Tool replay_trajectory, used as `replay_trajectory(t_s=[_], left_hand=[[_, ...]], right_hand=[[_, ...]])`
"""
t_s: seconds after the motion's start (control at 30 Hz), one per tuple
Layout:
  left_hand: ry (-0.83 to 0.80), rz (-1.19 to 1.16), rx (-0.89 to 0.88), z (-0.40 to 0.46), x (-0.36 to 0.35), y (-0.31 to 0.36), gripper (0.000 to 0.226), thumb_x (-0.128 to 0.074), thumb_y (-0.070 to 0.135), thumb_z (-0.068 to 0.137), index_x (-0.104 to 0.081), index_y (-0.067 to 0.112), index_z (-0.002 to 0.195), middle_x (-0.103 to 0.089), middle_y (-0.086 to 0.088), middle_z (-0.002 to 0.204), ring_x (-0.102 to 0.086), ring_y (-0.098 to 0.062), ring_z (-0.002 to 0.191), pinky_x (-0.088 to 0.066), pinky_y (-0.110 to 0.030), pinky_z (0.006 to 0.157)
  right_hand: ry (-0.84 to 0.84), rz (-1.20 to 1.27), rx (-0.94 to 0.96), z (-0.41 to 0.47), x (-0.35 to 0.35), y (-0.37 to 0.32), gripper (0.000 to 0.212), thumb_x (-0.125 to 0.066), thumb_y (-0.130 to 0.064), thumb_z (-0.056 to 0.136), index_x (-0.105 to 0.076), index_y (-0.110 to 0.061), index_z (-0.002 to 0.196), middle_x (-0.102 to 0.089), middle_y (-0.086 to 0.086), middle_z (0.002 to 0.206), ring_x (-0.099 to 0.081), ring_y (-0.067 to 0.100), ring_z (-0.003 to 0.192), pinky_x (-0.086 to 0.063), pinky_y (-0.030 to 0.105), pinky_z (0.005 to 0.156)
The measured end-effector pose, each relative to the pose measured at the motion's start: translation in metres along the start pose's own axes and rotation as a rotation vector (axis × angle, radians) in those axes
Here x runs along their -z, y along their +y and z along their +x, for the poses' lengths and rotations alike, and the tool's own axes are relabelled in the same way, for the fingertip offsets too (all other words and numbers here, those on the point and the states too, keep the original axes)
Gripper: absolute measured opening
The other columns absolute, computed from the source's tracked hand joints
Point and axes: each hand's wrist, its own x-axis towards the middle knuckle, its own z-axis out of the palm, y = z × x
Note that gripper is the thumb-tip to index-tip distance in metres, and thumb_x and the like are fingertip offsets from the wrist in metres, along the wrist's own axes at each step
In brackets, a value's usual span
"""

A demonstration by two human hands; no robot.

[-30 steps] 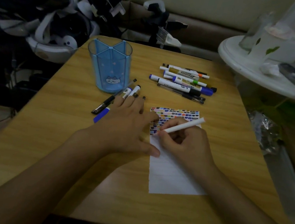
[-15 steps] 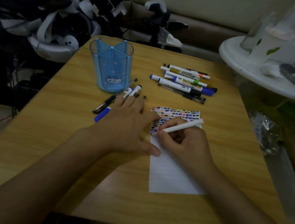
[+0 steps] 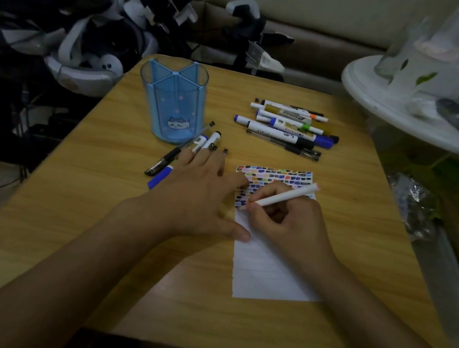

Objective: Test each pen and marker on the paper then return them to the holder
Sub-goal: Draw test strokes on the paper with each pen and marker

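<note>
At frame centre, the right hand [image 3: 282,223] pinching the white marker [image 3: 287,195] should dab lightly while the flat left hand [image 3: 201,199] pins the paper [image 3: 267,271].

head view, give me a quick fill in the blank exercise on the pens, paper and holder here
1. The right hand grips a ____ marker with its tip on the paper.
2. The blue holder stands upright with ____ pens in it.
3. The left hand rests flat, its thumb on the paper's ____ edge.
4. The colour swatches fill the paper's ____ end.

Missing words: white; no; left; far
</note>
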Motion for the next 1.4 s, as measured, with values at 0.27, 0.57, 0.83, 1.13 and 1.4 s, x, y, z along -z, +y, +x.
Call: replay_trajectory(t_s=[0.27,0.57,0.83,1.13,1.4], left_hand=[[-0.021,0.005,0.010,0.0000,0.0023,0.0002,0.094,-0.035,0.095,0.066,-0.024,0.045,0.144,-0.031,-0.001,0.126,-0.028,-0.020,0.121,-0.020,-0.044,0.105],[-0.030,-0.001,0.019,0.0002,0.0017,-0.0002,0.096,-0.035,0.096,0.064,-0.023,0.046,0.144,-0.032,-0.001,0.129,-0.028,-0.021,0.123,-0.020,-0.045,0.106],[-0.033,-0.012,0.028,0.0000,0.0012,0.0002,0.095,-0.036,0.096,0.064,-0.023,0.046,0.144,-0.030,-0.002,0.133,-0.025,-0.022,0.127,-0.018,-0.046,0.109],[-0.050,-0.010,0.025,0.0001,0.0028,0.0000,0.097,-0.035,0.096,0.064,-0.021,0.046,0.145,-0.030,-0.004,0.136,-0.024,-0.023,0.129,-0.018,-0.048,0.110],[-0.031,-0.013,0.027,0.0008,0.0007,0.0000,0.097,-0.036,0.096,0.064,-0.022,0.047,0.146,-0.030,-0.003,0.134,-0.024,-0.022,0.127,-0.018,-0.046,0.109]], right_hand=[[-0.017,0.033,-0.022,0.0007,0.0010,-0.0009,0.009,-0.074,-0.013,0.087,-0.071,-0.022,0.088,-0.066,-0.015,0.067,-0.063,0.006,0.063,-0.044,0.013,0.055],[-0.022,0.020,-0.017,0.0004,0.0014,-0.0012,0.010,-0.074,-0.013,0.087,-0.071,-0.022,0.088,-0.066,-0.016,0.068,-0.063,0.004,0.063,-0.044,0.013,0.055],[-0.014,0.019,-0.007,0.0009,0.0014,0.0015,0.009,-0.075,-0.013,0.087,-0.072,-0.022,0.087,-0.066,-0.012,0.067,-0.063,0.008,0.063,-0.045,0.016,0.056],[-0.007,0.003,-0.005,0.0015,0.0023,0.0018,0.009,-0.074,-0.014,0.087,-0.071,-0.022,0.088,-0.067,-0.011,0.067,-0.063,0.008,0.063,-0.044,0.015,0.055],[-0.005,0.009,-0.011,0.0015,0.0018,0.0009,0.012,-0.075,-0.013,0.086,-0.071,-0.024,0.086,-0.066,-0.013,0.067,-0.062,0.006,0.061,-0.045,0.015,0.055]])
